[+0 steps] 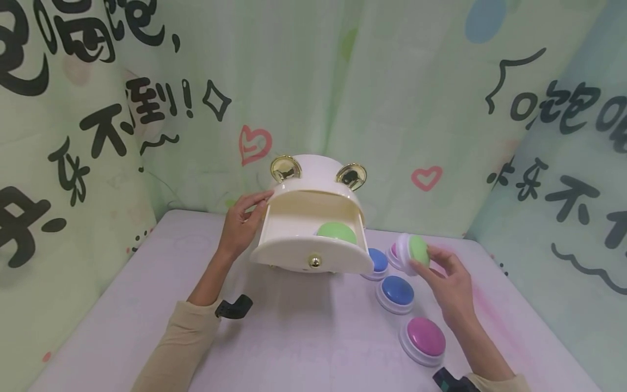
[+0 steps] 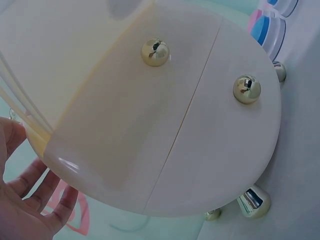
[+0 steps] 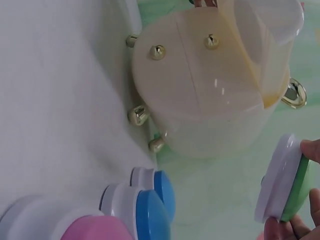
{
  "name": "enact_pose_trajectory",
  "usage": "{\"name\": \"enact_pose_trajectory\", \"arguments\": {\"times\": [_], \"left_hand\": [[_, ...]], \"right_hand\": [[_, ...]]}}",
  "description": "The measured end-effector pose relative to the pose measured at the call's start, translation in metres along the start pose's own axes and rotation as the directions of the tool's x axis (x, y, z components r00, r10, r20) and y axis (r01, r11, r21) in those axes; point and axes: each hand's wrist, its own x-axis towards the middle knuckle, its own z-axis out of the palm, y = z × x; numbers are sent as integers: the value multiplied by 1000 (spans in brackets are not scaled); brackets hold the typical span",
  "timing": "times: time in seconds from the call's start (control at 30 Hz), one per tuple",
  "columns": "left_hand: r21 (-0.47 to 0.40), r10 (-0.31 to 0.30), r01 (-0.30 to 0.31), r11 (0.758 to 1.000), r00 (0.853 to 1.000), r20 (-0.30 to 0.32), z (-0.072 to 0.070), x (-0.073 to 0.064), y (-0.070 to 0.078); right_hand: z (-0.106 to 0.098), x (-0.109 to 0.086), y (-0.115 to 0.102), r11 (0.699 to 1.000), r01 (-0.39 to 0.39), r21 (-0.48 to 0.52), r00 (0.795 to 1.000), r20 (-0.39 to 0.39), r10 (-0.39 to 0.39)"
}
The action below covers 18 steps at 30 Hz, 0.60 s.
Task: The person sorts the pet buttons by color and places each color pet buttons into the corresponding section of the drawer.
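A white rounded drawer box with gold ears stands on the table. Its upper drawer is pulled out, and a green dome-topped push button lies inside. My left hand touches the box's left side, fingertips along the edge in the left wrist view. Right of the box, my right hand holds another green push button between thumb and fingers, its white base tilted towards the box. The right wrist view shows that white base raised on edge.
Two blue push buttons and a pink one stand on the table's right side. Another pink one is mostly hidden behind the held button. A printed curtain hangs behind the table.
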Motion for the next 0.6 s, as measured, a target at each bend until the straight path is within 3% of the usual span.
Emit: {"name": "enact_pose_trajectory", "arguments": {"times": [0.43,0.6], "left_hand": [[5,-29,29,1000,1000,-7,2,0,2],[1,-42,42,999,999,-4,2,-2,15]], "right_hand": [[10,-11,-32,989,108,103,994,4,-109],[15,-17,-46,981,134,142,991,1,-135]]}}
